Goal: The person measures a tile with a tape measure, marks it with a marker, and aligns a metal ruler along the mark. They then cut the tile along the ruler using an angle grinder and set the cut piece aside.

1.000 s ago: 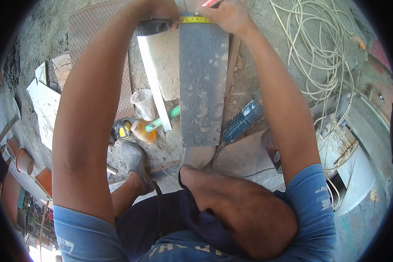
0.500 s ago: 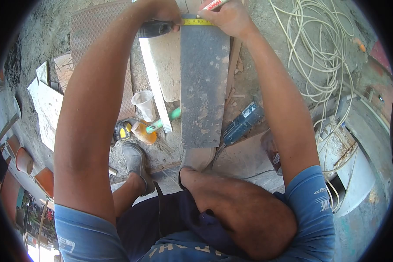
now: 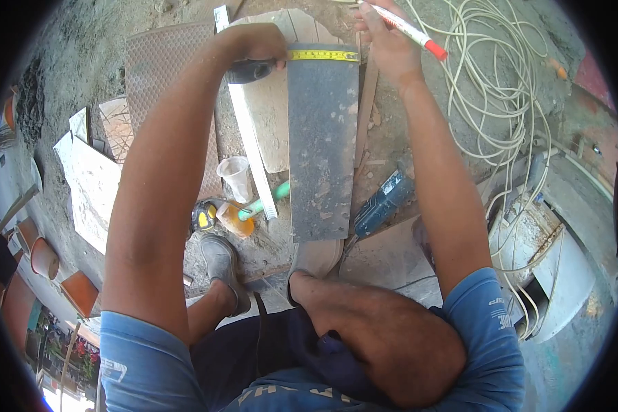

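A long grey tile strip [image 3: 323, 144] lies lengthwise in front of me, its near end by my shoe. Across its far end stretches the yellow blade of a tape measure [image 3: 250, 71]. My left hand [image 3: 262, 45] is closed around the dark tape case at the strip's left edge. To the right of the strip, my right hand [image 3: 391, 51] is raised off it and holds a white marker [image 3: 408, 29] with a red end pointing right. The fingers of that hand are partly spread around the marker.
A blue power tool [image 3: 384, 206] lies right of the strip. Coiled pale cable [image 3: 501, 89] covers the ground farther right. A plastic cup [image 3: 235, 180], a green-handled mallet [image 3: 239, 221], a white metal profile [image 3: 254, 151] and a textured tile [image 3: 168, 89] lie to the left.
My right hand has moved right, away from the tape and strip, and the marker now points its red end outward. My left hand stays on the tape measure. The view has shifted slightly.
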Demonstrator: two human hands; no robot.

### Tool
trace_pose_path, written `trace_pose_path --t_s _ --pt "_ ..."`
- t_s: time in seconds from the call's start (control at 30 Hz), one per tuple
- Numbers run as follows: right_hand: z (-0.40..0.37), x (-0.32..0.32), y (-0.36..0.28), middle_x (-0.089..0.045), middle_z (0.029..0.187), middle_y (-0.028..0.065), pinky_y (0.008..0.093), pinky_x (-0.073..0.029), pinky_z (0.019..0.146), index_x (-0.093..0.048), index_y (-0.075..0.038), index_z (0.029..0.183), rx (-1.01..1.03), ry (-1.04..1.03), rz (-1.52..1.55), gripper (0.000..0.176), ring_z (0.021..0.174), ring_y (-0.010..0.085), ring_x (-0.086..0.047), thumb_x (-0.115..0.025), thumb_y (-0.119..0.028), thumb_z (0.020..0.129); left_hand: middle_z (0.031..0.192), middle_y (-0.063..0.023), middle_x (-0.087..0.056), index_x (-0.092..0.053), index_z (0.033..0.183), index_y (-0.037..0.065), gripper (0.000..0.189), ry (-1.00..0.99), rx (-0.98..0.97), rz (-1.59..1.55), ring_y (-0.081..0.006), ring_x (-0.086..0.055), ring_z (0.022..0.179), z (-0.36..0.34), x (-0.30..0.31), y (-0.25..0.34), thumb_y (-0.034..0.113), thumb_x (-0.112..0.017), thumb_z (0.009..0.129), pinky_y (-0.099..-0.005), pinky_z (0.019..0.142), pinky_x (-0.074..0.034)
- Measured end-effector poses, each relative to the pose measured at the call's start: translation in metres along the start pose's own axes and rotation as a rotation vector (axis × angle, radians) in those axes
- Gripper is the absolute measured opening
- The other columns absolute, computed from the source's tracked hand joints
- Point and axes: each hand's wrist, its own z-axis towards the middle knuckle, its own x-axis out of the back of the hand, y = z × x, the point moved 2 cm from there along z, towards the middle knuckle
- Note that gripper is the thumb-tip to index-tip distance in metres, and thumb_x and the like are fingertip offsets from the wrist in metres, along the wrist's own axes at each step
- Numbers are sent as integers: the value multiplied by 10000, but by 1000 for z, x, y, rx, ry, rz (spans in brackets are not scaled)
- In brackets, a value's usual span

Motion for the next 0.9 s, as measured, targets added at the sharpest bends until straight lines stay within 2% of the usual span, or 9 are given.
trace_pose_path --t_s 0.03,0.2,0.33,0.4,0.47,0.57,0.67,0.8,0.9 --pt "-10 5 -15 -682 1016 94 265 -533 740 -638 -84 1221 -74 8 36 297 894 128 -650 -595 -266 991 737 -91 -684 -733 867 12 287 37 -13 11 -174 -648 695 1 -6 -5 253 -583 914 -335 681 -498" --pt "-58 43 -31 -655 1064 100 283 -539 780 -576 -70 1268 -147 319 106 353 915 145 -649 -573 -308 1007 801 -109 -670 -691 1013 16 591 165 -59 -13 -209 -634 737 -37 -22 -1 570 -487 982 -371 715 -506" --pt "-93 45 -42 -648 1023 79 283 -533 780 -573 -67 1254 -160 366 181 347 912 134 -638 -572 -312 1008 721 -45 -547 -556 1142 29 782 340 -201 -422 -147 -570 656 -81 -16 16 730 -261 961 -304 612 -488" --pt "-104 41 -53 -649 1023 76 279 -530 779 -573 -64 1244 -160 353 187 338 911 130 -638 -566 -309 1011 724 -33 -542 -507 1227 48 896 372 -151 -937 -127 -541 612 -100 -9 27 812 -173 900 -275 561 -460" --pt "-112 39 -62 -649 1023 72 274 -527 777 -574 -62 1235 -162 334 190 329 910 126 -637 -560 -306 1015 731 -38 -544 -457 1278 54 971 370 -209 -934 -123 -540 597 -121 8 33 849 -94 856 -262 543 -449" --pt "-123 37 -74 -652 1015 79 280 -525 782 -570 -55 1221 -78 298 111 319 907 129 -639 -556 -301 1017 729 -47 -541 -452 1287 27 977 504 -249 -1103 -128 -544 597 -153 33 31 826 -77 870 -249 517 -436" --pt "-147 38 -81 -658 984 87 299 -531 781 -564 -50 1209 -45 281 9 286 886 148 -649 -560 -257 1011 726 -34 -530 -494 1239 26 469 596 -170 -907 -119 -533 578 -194 49 22 438 -398 1037 -236 523 -427" --pt "-188 38 -78 -667 934 118 337 -538 766 -549 -47 1190 19 203 -17 251 855 243 -678 -575 -151 963 731 -27 -531 -543 1127 19 236 388 -32 -629 -101 -532 574 -219 12 -38 143 -467 940 -251 526 -434" --pt "-247 31 -90 -655 1058 180 421 -529 842 -547 -45 1149 -72 -71 -361 325 943 356 -658 -679 -209 902 785 -204 -587 -568 978 -25 214 329 -39 -61 -302 -605 732 -233 -66 -90 133 -498 852 -417 689 -464"
